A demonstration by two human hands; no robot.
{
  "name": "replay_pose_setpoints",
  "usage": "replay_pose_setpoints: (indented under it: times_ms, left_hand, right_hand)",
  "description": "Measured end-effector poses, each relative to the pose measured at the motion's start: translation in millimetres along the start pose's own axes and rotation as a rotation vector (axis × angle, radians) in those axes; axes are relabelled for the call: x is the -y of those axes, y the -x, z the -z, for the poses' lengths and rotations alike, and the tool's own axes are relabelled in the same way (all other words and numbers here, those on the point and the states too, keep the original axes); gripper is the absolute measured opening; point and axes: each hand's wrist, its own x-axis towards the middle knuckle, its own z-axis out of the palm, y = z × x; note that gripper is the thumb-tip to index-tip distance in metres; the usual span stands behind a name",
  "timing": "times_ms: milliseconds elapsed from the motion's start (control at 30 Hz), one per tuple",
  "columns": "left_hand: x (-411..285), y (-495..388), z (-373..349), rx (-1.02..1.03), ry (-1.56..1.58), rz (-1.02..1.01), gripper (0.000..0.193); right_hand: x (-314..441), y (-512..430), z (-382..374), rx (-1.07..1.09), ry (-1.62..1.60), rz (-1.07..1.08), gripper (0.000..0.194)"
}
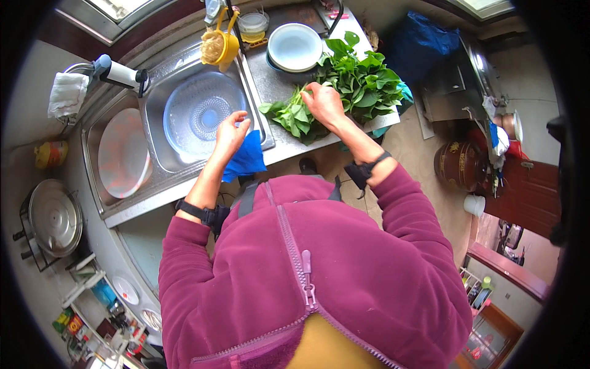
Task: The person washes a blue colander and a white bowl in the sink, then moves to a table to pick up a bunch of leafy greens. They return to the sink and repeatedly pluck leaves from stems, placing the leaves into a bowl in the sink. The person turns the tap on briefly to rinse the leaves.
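My right hand (324, 102) rests at the stems of leafy greens on the steel counter, its fingertips close together; whether a stem is between them I cannot tell. A small bunch of greens (295, 119) lies to its left, and a large heap of greens (364, 83) spreads behind and to the right. Over the near right rim of a clear blue plastic colander or basin (173, 121) in the sink, my left hand (232, 131) hovers with curled fingers apart, seemingly holding nothing. A blue cloth (246, 159) hangs over the counter edge just below it.
The left sink bowl holds a pale basin with reddish marks (122, 154). Stacked bowls (295, 47) stand behind the greens. A yellow strainer (227, 50) hangs above the sink's back edge, and a faucet (120, 74) with a white cloth (68, 94) is at left.
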Motion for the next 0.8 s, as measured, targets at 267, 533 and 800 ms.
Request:
replay_pose_setpoints:
  times_ms: [267, 533, 800]
  left_hand:
    - [17, 13, 83, 0.29, 0.188, 0.093, 0.027]
    - [25, 32, 115, 0.206, 0.387, 0.197, 0.024]
    - [-2, 32, 138, 0.121, 0.42, 0.104, 0.024]
  right_hand:
    - [30, -29, -35, -0.009, 0.092, -0.6, 0.049]
    - [25, -26, -41, 0.113, 0.049, -0.56, 0.026]
    - [34, -19, 9, 0.031, -0.537, -0.126, 0.012]
